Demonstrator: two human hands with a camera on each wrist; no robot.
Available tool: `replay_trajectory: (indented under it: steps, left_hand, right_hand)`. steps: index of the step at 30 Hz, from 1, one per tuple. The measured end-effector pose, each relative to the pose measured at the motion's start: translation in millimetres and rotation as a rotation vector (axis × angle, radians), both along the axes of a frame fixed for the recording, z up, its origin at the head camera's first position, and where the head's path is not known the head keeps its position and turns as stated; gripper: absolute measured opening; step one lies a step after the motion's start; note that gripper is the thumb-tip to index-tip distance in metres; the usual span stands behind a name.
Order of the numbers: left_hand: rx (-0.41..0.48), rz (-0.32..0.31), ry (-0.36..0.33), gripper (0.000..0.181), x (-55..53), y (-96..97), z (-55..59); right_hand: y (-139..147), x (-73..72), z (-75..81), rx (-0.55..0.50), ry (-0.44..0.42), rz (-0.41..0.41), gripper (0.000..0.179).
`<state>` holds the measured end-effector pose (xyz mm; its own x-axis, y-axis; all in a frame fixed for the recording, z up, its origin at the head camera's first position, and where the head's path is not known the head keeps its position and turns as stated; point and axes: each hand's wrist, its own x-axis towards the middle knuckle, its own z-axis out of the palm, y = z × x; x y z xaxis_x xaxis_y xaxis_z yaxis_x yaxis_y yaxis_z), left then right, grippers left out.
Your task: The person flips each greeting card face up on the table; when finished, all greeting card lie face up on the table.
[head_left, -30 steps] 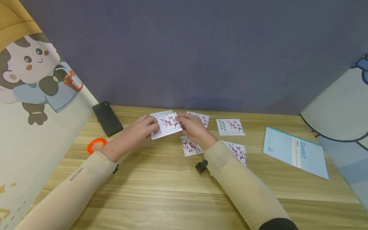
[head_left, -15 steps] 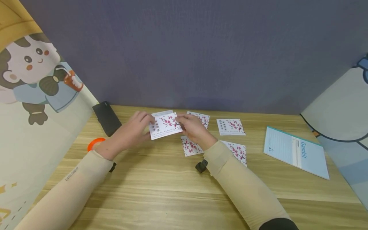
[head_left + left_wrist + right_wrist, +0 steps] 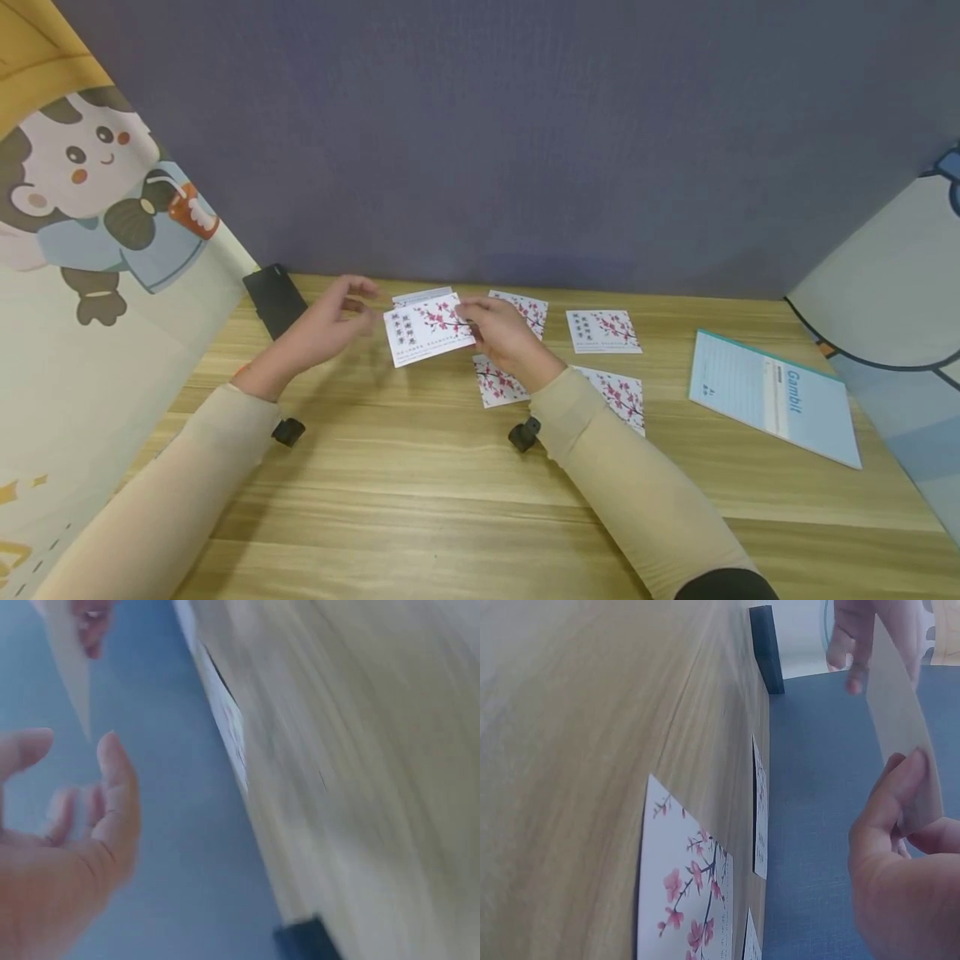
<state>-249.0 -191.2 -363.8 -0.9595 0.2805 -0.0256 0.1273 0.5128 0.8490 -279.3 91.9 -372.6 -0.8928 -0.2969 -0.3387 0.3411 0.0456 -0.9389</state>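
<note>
A white card (image 3: 420, 333) printed with pink blossom and dark characters is held above the table by my right hand (image 3: 506, 333), which pinches its right edge between thumb and fingers. The right wrist view shows the card's plain back (image 3: 892, 705). Left of the card, my left hand (image 3: 330, 321) hovers with relaxed, spread fingers, apart from the card and holding nothing; it is blurred in the left wrist view. Just behind the held card lies another card (image 3: 422, 295), partly hidden. Two more blossom cards (image 3: 531, 308) (image 3: 498, 383) lie around my right hand, partly covered by it.
Farther right lie a card with characters (image 3: 603, 332) and a blossom card (image 3: 621, 398) partly behind my right sleeve. A Gambit notebook (image 3: 772, 396) rests near the right wall. A black rectangular object (image 3: 273, 296) stands at the back left. A grey-blue panel (image 3: 480, 150) bounds the table's rear.
My left hand has let go of the card's left side and moved left, uncovering the printed characters. It now hides most of the orange ring. My right hand stays in place with the card.
</note>
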Motion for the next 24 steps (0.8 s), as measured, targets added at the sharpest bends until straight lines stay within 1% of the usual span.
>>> replay_trajectory:
  steps: [2, 4, 6, 9, 11, 13, 19, 24]
  left_hand:
    - [0.099, 0.039, -0.124, 0.066, -2.1, 1.4, -0.5]
    - [0.17, 0.056, -0.224, 0.077, -4.4, 3.5, -1.6]
    - [0.219, 0.056, -0.296, 0.081, -5.8, 5.4, -3.1]
    - [0.253, 0.039, -0.364, 0.08, -5.5, 8.8, -5.1]
    - [0.259, 0.04, -0.39, 0.077, -5.4, 10.7, -6.2]
    - [0.247, 0.044, -0.397, 0.075, -5.5, 12.2, -7.3]
    - [0.216, 0.054, -0.402, 0.068, -5.3, 15.3, -7.9]
    - [0.193, 0.058, -0.405, 0.061, -4.9, 16.2, -8.6]
  right_hand:
    - [-0.7, 0.1, -0.6, -0.001, 0.003, -0.003, 0.045]
    - [-1.5, 0.2, -1.2, 0.001, 0.007, -0.005, 0.043]
    - [-2.6, 0.6, -1.5, 0.001, 0.011, -0.003, 0.041]
    - [-3.5, 1.0, -2.2, 0.004, 0.016, 0.003, 0.039]
    - [-3.7, 1.1, -2.9, 0.01, 0.016, 0.008, 0.038]
    - [-3.6, 1.4, -3.5, 0.018, 0.012, 0.01, 0.039]
    - [-4.3, 3.0, -4.0, 0.031, 0.014, 0.03, 0.042]
    - [-5.1, 4.6, -4.4, 0.064, 0.019, 0.051, 0.045]
